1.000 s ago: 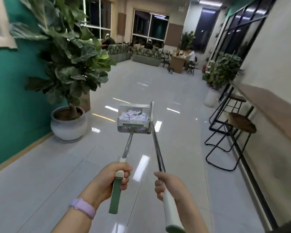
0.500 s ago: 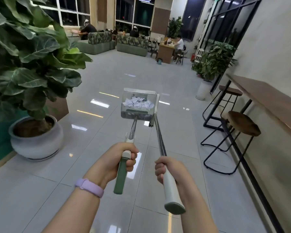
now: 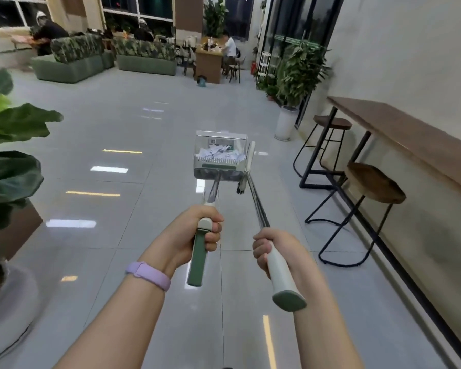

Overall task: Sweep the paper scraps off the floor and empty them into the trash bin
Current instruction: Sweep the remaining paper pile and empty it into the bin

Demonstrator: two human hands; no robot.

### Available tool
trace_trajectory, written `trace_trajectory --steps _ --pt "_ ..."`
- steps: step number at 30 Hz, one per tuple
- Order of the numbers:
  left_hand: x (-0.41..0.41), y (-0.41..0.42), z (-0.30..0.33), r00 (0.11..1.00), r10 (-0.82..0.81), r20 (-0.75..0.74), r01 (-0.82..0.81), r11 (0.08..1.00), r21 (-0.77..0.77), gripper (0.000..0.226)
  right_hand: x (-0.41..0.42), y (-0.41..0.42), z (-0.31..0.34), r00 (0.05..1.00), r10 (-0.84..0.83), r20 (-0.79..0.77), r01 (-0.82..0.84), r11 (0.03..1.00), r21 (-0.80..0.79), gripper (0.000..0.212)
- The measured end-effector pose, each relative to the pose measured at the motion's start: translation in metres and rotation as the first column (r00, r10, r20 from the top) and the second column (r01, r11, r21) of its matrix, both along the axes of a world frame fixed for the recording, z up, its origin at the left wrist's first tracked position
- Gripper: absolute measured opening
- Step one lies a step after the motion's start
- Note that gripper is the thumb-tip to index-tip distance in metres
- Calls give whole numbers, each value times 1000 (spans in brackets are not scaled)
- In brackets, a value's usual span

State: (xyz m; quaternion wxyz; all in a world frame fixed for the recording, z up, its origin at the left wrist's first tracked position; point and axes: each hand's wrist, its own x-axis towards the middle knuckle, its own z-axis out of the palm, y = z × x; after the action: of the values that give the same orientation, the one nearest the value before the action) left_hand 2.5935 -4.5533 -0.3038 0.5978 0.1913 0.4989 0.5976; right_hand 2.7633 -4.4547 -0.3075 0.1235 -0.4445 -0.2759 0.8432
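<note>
- Head view: tiled floor (image 3: pixel 144 129), long hall, no bin in sight.
- Dustpan (image 3: pixel 220 158) carried level above the floor, scraps (image 3: pixel 218 153) heaped inside.
- Broom (image 3: pixel 250 182) alongside, head touching the pan's right edge.
- Left hand (image 3: pixel 197 233) wraps the pan handle; right hand (image 3: pixel 268 251) wraps the broom handle.
- Risk: a tilt or jolt while walking could spill the scraps.

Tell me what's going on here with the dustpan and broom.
A person is carrying cleaning tools down a tiled hall. The left hand grips the dustpan handle, and the pan is full of paper scraps. The right hand grips the broom beside it. No trash bin can be made out yet.
</note>
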Motion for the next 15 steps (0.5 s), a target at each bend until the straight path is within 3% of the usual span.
trace_trajectory --steps 9,15 --pt "-141 214 -13 999 1 34 0 1000 -15 25 -148 219 -25 999 -24 -29 24 1000 -5 25" --pt "-225 364 -3 996 58 73 -58 998 1 24 -233 380 -9 999 2 -40 -2 1000 19 23"
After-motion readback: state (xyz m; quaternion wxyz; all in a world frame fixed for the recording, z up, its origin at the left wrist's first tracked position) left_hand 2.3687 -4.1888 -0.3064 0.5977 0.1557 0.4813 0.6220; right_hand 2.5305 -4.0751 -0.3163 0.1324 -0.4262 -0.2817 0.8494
